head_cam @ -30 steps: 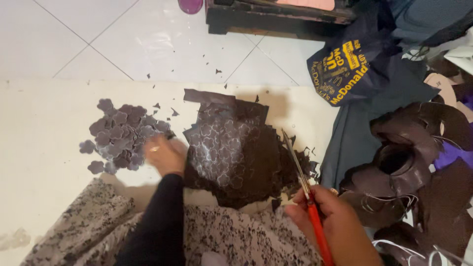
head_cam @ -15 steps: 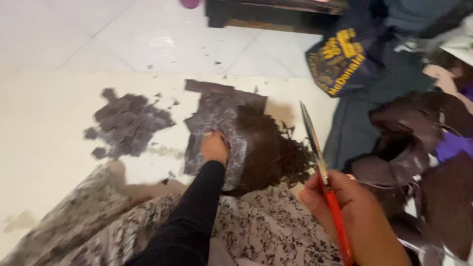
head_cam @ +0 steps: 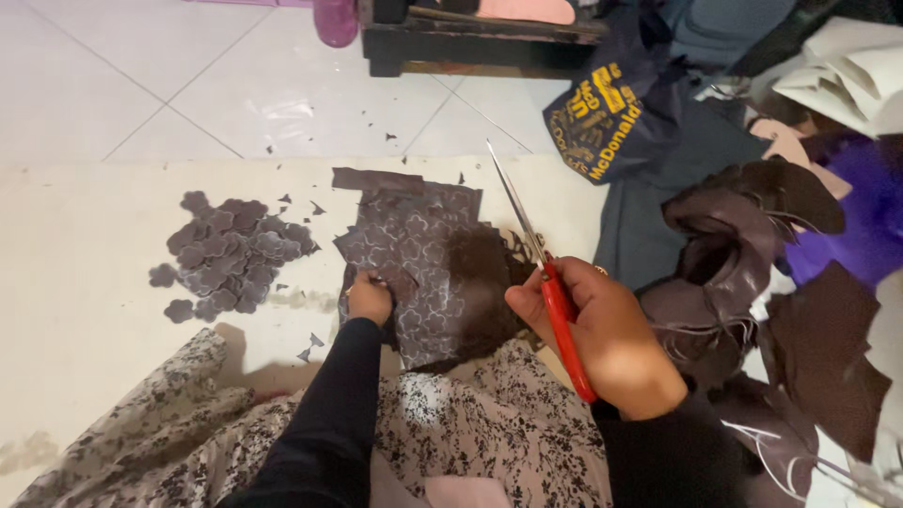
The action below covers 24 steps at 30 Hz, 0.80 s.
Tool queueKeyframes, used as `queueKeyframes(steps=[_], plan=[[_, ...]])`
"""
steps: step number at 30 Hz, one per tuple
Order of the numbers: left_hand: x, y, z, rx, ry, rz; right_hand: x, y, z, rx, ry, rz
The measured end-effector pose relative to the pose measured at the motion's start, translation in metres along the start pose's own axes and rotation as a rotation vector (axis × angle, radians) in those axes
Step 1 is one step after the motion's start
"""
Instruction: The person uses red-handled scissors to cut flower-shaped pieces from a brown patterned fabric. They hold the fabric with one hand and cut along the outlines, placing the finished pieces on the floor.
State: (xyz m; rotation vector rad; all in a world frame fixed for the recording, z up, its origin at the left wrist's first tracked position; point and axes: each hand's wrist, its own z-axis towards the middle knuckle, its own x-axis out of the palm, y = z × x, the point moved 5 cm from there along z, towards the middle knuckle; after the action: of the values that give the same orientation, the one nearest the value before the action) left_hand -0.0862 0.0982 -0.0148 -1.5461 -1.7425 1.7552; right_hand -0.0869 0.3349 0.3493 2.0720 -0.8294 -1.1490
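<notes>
Our left hand [head_cam: 369, 298] pinches the marked brown sheet [head_cam: 428, 268] lying across our lap and the cream mat [head_cam: 85, 282]. Our right hand [head_cam: 602, 334] grips red-handled scissors [head_cam: 546, 273], blades together. Cut pieces [head_cam: 230, 254] lie well left.

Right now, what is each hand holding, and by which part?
Right hand holds scissors by the red handles. Left hand pinches the dark sheet at its left edge.

We wear long black sleeves [head_cam: 329, 414] reaching both wrists. Hands [head_cam: 369, 299] are bare. A ring shows on the right hand [head_cam: 607, 334]. Beige skirt [head_cam: 489, 423] with small dark floral print.
</notes>
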Motion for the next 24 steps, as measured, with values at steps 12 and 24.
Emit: queueKeyframes(steps=[12, 24], plan=[[0.002, -0.024, -0.027, -0.195, -0.030, 0.124, -0.010, -0.017, -0.023, -0.039, -0.153, -0.047], [0.001, -0.021, -0.036, -0.145, -0.054, 0.182, -0.002, -0.017, -0.032, -0.051, -0.050, -0.029]])
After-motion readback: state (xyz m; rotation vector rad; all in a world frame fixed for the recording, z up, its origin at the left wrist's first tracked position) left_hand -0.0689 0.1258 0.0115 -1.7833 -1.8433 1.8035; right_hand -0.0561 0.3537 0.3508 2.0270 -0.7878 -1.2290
